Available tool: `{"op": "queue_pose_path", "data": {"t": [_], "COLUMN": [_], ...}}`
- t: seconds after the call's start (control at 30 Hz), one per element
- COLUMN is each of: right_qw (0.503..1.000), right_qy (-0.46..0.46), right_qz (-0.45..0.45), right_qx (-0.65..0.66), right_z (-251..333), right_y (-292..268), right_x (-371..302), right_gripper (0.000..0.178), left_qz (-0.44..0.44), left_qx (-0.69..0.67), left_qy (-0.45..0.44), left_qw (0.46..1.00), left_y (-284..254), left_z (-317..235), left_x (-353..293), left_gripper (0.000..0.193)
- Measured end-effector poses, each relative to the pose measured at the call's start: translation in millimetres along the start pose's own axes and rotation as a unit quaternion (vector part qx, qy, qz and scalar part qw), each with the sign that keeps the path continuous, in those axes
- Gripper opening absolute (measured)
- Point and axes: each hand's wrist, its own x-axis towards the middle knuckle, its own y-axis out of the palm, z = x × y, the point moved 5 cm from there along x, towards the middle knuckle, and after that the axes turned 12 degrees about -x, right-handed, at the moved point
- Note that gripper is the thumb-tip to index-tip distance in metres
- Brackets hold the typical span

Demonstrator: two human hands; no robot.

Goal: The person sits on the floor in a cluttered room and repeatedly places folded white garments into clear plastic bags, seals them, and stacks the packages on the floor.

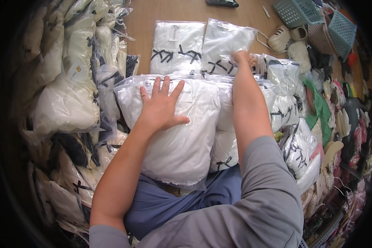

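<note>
My left hand [163,108] lies flat with its fingers spread on a white folded garment in a clear plastic bag [182,144], which rests in front of me over my lap. My right arm reaches farther out, and my right hand [244,59] is curled closed at the right edge of another bagged white garment [227,39]. Its fingertips are partly hidden. That bag sits slightly askew beside a similar bagged garment with black ribbon ties [177,47]. More bagged garments [226,146] are stacked under my right forearm.
Piles of bagged white garments [66,107] rise along the left. On the right are more bags [285,74], a green plastic sheet [318,105], white shoes [279,39] and blue-grey baskets [297,12]. Wooden floor [144,12] shows at the back, with a dark packet [222,3].
</note>
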Motion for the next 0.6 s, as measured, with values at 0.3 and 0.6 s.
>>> {"op": "queue_pose_path", "data": {"t": [0.3, 0.6], "right_qw": [0.872, 0.842], "right_qy": [-0.122, -0.366], "right_qz": [0.259, 0.064], "right_qx": [0.398, 0.391], "right_z": [27.3, 58.0], "right_y": [62.4, -149.1], "right_x": [19.6, -102.6], "right_gripper": [0.044, 0.037], "left_qz": [0.004, -0.102], "left_qx": [-0.006, -0.227], "left_qy": [0.002, 0.019], "left_qw": [1.000, 0.968], "left_y": [-2.7, -28.3], "left_z": [-0.9, 16.0], "left_x": [-0.4, 9.0], "left_gripper": [0.108, 0.092]}}
